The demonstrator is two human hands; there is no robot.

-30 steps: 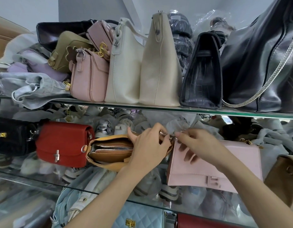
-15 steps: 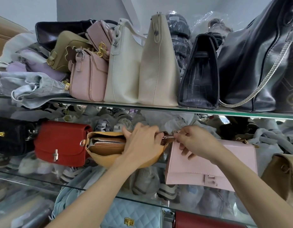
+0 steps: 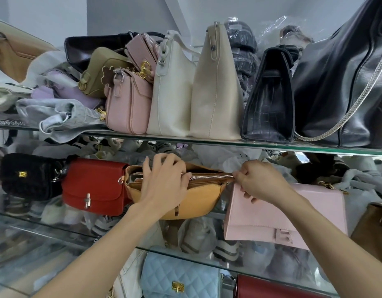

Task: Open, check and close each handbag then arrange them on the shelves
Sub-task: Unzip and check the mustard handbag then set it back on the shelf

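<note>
Legible marks: a single raised letter "B", in metal of the same pink tone, fixed near the lower edge of the flap of the pink handbag on the middle glass shelf. No other text, label, brand name or number can be read on any bag, clasp or shelf in this view.

Matt tan leather bag, metal zip, glass shelf
</note>
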